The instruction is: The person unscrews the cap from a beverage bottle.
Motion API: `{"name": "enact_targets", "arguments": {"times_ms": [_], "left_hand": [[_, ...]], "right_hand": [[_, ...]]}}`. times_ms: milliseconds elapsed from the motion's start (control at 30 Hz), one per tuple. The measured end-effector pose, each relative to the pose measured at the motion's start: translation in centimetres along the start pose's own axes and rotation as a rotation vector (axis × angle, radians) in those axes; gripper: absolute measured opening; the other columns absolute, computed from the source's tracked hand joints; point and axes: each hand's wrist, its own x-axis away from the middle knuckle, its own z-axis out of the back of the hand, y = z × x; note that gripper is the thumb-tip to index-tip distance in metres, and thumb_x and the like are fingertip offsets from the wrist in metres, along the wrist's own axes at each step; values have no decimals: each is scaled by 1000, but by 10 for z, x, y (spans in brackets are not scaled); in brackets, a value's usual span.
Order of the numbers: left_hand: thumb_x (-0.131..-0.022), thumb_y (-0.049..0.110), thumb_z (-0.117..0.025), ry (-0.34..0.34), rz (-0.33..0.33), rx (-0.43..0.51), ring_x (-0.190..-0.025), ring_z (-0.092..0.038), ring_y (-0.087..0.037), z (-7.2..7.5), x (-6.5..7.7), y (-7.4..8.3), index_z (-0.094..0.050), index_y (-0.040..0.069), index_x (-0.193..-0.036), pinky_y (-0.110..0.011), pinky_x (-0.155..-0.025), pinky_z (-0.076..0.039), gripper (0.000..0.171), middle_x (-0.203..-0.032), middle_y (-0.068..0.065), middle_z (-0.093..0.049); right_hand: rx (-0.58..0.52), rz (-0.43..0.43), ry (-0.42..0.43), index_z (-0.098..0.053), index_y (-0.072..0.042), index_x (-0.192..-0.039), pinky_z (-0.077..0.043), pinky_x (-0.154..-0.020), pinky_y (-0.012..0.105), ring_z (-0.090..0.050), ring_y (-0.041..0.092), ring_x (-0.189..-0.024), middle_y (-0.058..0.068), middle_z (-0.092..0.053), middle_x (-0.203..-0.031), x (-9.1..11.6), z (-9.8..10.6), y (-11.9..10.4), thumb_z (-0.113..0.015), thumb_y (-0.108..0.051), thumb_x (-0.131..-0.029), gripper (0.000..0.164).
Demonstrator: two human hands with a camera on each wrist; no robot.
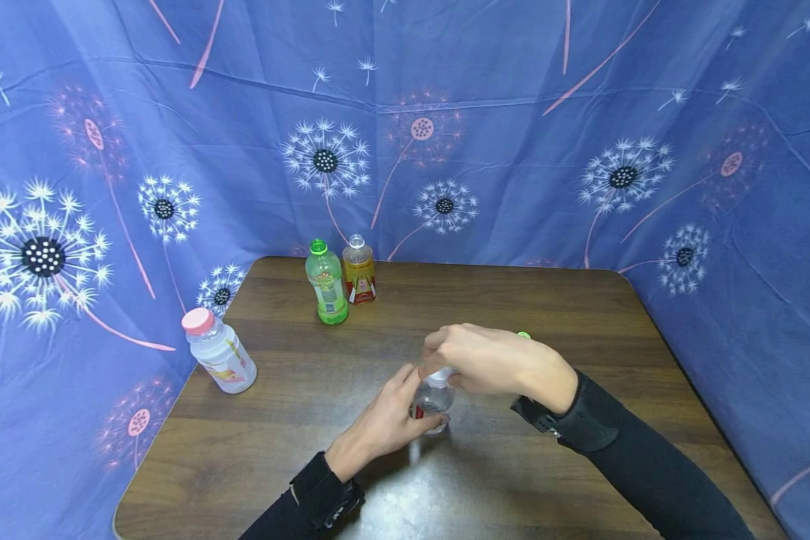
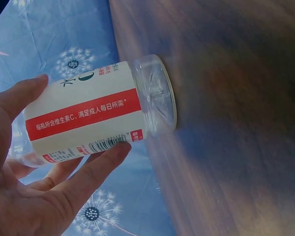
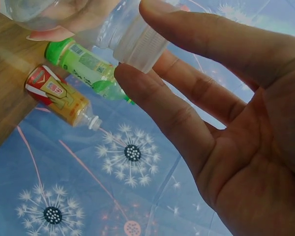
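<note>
A clear plastic bottle [image 1: 436, 397] with a white label and red band [image 2: 83, 115] stands near the middle of the table. My left hand [image 1: 388, 416] grips its body, thumb on one side and fingers on the other. Over the top, my right hand [image 1: 493, 360] pinches the bottle's translucent white cap [image 3: 141, 46] between thumb and fingers. The cap sits at the bottle's neck. In the head view the right hand covers part of the cap.
At the back of the wooden table [image 1: 297, 465] stand an uncapped green bottle [image 1: 327, 289] and an uncapped bottle with a yellow-red label [image 1: 360, 274]. A pink-capped bottle [image 1: 226, 360] stands at the left edge. Something small and green [image 1: 524, 334] peeks out behind my right hand.
</note>
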Motion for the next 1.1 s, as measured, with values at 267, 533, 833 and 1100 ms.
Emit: {"name": "enact_targets", "arguments": {"times_ms": [267, 533, 833, 1100], "left_hand": [[-89, 34, -86, 0, 20, -36, -124, -64, -22, 0, -7, 5, -45, 19, -153, -35, -98, -59, 78, -145, -7, -57], [-82, 29, -92, 107, 29, -75, -116, -69, -23, 14, -13, 2, -49, 9, -149, -39, -93, -61, 82, -132, -10, -66], [-80, 27, -92, 164, 156, -133, -113, -71, -30, 45, -13, -6, -50, 8, -141, -46, -90, -61, 77, -128, -13, -68], [-83, 23, -90, 234, 268, -123, -118, -68, -34, 82, -10, -19, -50, 10, -142, -51, -91, -60, 73, -132, -14, -65]], "right_hand": [[-91, -115, 20, -67, -21, -138, -59, -94, 37, -65, 17, -118, -2, -65, -132, 10, -4, 4, -83, -20, -89, 52], [-172, -208, 122, -61, -22, -146, -55, -104, 44, -62, 19, -129, -3, -60, -143, 34, -12, 23, -78, -36, -95, 55], [-229, -336, 97, -57, -21, -150, -54, -106, 50, -62, 26, -131, 3, -61, -144, 71, -30, 43, -74, -39, -98, 58], [-316, -382, 80, -58, -20, -149, -53, -105, 51, -61, 27, -132, 2, -63, -144, 95, -52, 55, -70, -42, -100, 55]]}}
